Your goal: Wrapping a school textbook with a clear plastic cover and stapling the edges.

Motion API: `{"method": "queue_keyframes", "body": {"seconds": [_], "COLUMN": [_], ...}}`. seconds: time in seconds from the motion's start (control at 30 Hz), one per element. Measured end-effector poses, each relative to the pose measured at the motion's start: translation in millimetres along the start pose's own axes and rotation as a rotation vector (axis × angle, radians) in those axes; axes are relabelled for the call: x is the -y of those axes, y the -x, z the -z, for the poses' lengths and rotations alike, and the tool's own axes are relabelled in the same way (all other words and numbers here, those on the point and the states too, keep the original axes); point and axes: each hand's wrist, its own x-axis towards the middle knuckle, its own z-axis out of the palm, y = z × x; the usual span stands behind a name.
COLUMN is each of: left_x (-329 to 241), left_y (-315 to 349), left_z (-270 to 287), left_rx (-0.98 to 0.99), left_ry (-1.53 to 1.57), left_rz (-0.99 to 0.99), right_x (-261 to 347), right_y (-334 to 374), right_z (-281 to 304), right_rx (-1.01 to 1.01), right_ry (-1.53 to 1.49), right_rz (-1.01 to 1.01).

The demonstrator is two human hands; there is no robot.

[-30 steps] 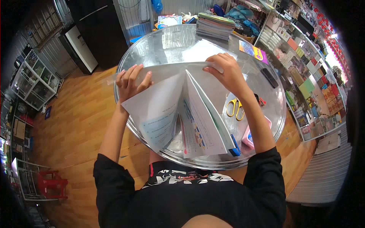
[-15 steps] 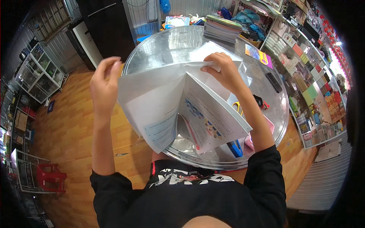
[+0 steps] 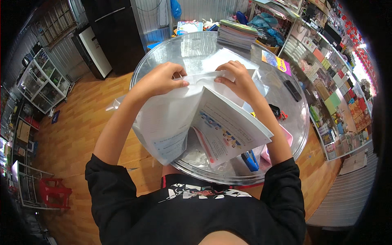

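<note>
An open booklet point(image 3: 228, 128) with printed pages and small coloured pictures stands on its edge over the near side of the table, its leaves fanned apart. Around its outer side runs a translucent plastic cover point(image 3: 159, 112), whose loose left end sticks out past my left forearm. My left hand point(image 3: 165, 78) pinches the top edge of this cover between thumb and fingers. A short way to the right, my right hand point(image 3: 236, 77) grips the same top edge, thumb on the near side. Wrists and paper hide part of what lies behind.
The round metal table point(image 3: 188, 43) bears a stack of books point(image 3: 237, 34), white sheets point(image 3: 226, 57), a purple-yellow booklet point(image 3: 277, 62), a black oblong object point(image 3: 292, 90), a blue tool point(image 3: 250, 161) and a pink case point(image 3: 265, 155). A glass display shelf point(image 3: 326, 87) stands right; a red stool point(image 3: 55, 192) left.
My left hand has come in from the left, off the paper, and now pinches the top edge. The cover's left side has folded inward; my right hand keeps its grip.
</note>
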Motion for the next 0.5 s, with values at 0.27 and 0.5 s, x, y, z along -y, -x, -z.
{"method": "queue_keyframes", "body": {"seconds": [0.27,0.5], "left_x": [-7.2,-3.2], "left_y": [3.1,11.6], "left_z": [-0.4,-2.4], "left_rx": [0.012,-0.099], "left_ry": [0.0,-0.061], "left_rz": [-0.022,-0.051], "right_x": [5.8,85.9], "right_y": [-1.3,-5.4], "right_z": [20.4,59.9], "right_rx": [-0.161,0.643], "right_ry": [0.016,0.142], "right_rz": [0.056,-0.101]}}
